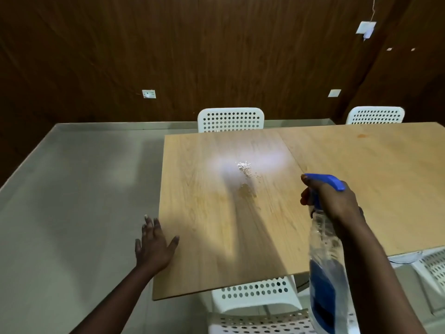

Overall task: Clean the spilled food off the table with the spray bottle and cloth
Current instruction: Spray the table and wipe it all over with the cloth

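Note:
Spilled food (246, 175), small pale crumbs and a brownish smear, lies near the middle of the light wooden table (361, 189). My right hand (334, 201) grips the neck of a clear spray bottle (323, 268) with a blue trigger head and blue label, held above the table right of the spill, nozzle pointing left toward it. My left hand (154, 247) is spread with straight fingers at the table's left edge, thumb on the surface. No cloth is in view.
White perforated chairs stand at the far side (230, 119), the far right (375, 115), and tucked under the near edge (257, 292). A grey floor (72, 201) lies left of the table. Dark wood wall panels stand behind.

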